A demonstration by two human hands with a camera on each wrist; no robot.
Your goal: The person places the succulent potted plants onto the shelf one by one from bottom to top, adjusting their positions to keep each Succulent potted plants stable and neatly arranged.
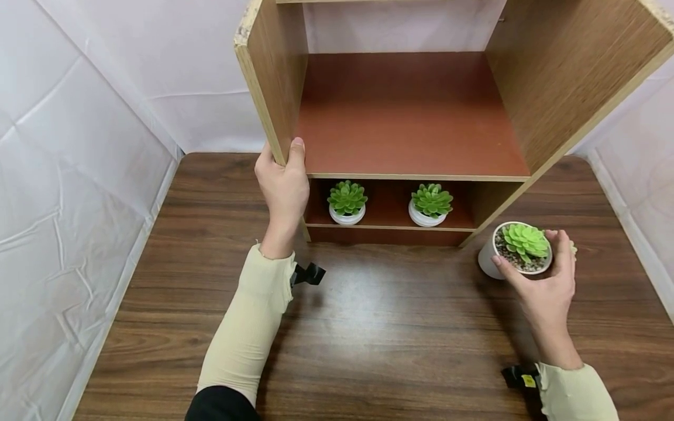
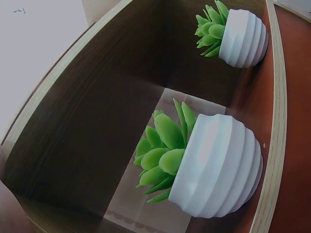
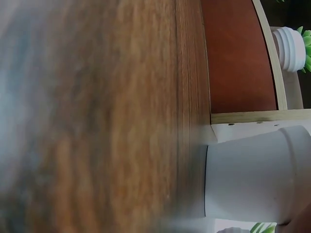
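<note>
My left hand [image 1: 285,190] grips the front edge of the wooden shelf unit's left side panel [image 1: 258,88], thumb on the inner face. Off the unit's right front corner, my right hand [image 1: 547,289] holds a potted succulent [image 1: 526,241] in a plain white pot [image 3: 248,177]. The thumb is at the near side of the rim and the fingers are round the right side. Two smaller succulents in ribbed white pots, a left one [image 1: 347,202] and a right one [image 1: 430,204], stand upright in the low bottom compartment.
Behind my right fingers another succulent [image 1: 573,248] is mostly hidden. The unit's wide reddish-brown middle shelf [image 1: 405,117] lies above the low compartment. Everything stands on a dark wood-grain table [image 1: 368,339], with white sheeting [image 1: 79,175] hung around it.
</note>
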